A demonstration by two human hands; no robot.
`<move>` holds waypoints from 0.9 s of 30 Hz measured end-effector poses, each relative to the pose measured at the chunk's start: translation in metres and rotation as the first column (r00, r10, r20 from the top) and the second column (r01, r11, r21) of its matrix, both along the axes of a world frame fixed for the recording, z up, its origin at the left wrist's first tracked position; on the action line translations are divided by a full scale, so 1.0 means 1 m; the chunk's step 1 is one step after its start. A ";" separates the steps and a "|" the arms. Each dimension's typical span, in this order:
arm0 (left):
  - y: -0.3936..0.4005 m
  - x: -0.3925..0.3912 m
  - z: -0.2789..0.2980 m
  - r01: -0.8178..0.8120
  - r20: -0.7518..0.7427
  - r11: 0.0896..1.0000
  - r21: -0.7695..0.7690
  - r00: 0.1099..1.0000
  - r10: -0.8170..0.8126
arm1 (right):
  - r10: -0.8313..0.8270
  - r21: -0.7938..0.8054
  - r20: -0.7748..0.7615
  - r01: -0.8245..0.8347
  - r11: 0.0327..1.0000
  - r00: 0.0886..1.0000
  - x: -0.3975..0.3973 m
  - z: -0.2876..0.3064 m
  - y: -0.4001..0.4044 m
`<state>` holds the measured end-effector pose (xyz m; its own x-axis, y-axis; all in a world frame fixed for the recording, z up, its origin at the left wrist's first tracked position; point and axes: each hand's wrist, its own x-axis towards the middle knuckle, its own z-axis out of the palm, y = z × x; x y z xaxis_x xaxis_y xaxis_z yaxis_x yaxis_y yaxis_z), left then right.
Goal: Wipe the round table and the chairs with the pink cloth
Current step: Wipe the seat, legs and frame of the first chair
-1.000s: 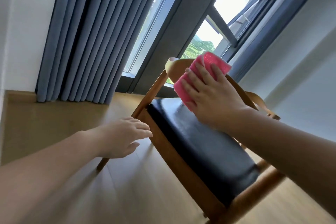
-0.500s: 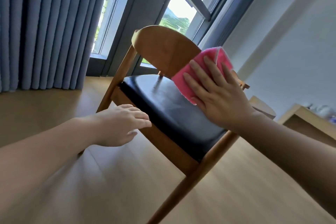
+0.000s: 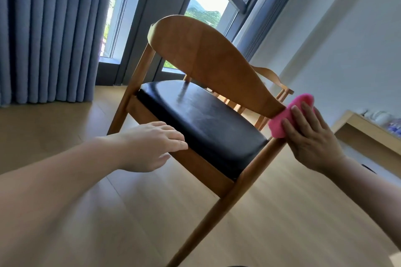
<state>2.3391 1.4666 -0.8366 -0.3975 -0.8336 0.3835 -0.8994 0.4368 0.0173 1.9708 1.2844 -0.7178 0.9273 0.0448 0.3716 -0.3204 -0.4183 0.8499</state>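
The right hand (image 3: 312, 136), its grip flat with straight fingers pressing the folded pink cloth (image 3: 290, 112), has moved from the black seat to the right end of the wooden chair's curved backrest (image 3: 208, 58), so the wiping now continues on the frame, while the left hand (image 3: 149, 145) hovers relaxed and holding nothing.

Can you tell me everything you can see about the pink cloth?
The pink cloth is bright pink, looks soft and fuzzy, and is bunched or folded into a small pad. The right hand presses it with straight, spread fingers against the right end of the chair, where the curved wooden backrest meets the front leg. The hand covers the near side of the cloth, so only its top and left edge show. It sits beside the black seat, not on it. The left hand does not touch it.
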 end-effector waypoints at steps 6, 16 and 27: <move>-0.001 -0.001 -0.003 0.000 -0.002 1.000 0.009 1.000 0.000 | 0.004 0.031 -0.006 -0.004 1.000 1.000 -0.007 0.001 -0.003; -0.002 0.011 0.005 -0.077 -0.016 0.997 0.017 0.997 0.077 | 0.040 -0.069 -0.164 -0.052 0.996 0.986 0.081 0.026 0.033; 0.019 0.082 0.016 -0.326 -0.160 0.945 -0.020 0.934 0.319 | -0.257 -0.093 -0.266 0.240 0.966 0.929 0.221 0.041 0.091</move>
